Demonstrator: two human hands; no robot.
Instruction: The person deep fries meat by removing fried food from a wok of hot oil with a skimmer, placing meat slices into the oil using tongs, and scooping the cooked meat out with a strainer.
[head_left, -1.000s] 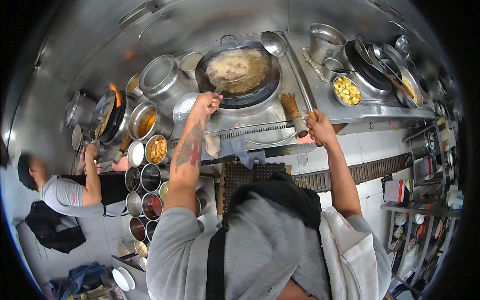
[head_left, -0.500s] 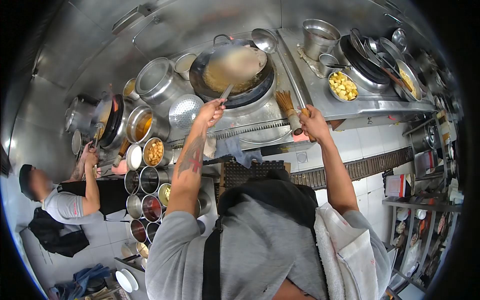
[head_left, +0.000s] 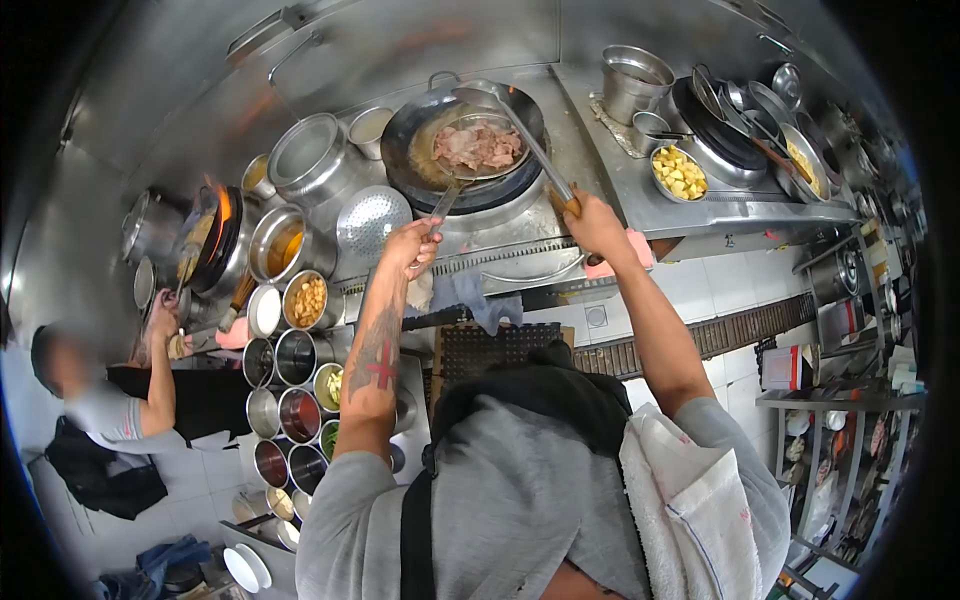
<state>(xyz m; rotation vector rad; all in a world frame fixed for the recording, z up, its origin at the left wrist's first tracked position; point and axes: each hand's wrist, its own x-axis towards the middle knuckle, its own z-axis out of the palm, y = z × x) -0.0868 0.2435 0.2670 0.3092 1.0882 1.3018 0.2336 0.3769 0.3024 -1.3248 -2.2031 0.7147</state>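
My left hand [head_left: 412,248] is closed round the handle of a round strainer [head_left: 447,200], which lies over the wok. Slices of pale pink-brown meat [head_left: 478,146] fill the strainer. Beneath it, the dark wok [head_left: 398,140] has liquid visible on its left side. My right hand [head_left: 597,226] grips the end of a long-handled ladle [head_left: 538,150]. The ladle's head reaches over the back of the wok, behind the meat. A perforated skimmer [head_left: 374,222] rests on the stovetop left of the wok, near my left hand.
Left of me stand several metal pots of ingredients [head_left: 305,300]. A co-worker [head_left: 120,400] works at another wok [head_left: 213,235] with a flame beside it. At right are a bowl of yellow chunks [head_left: 680,174], a tall pot [head_left: 636,82] and piled utensils [head_left: 745,105]. A blue cloth [head_left: 480,297] hangs at the stove's front.
My right hand has moved left, swinging the ladle's head from the wok's right rim to over its back. My left hand has lowered slightly toward me, still on the strainer.
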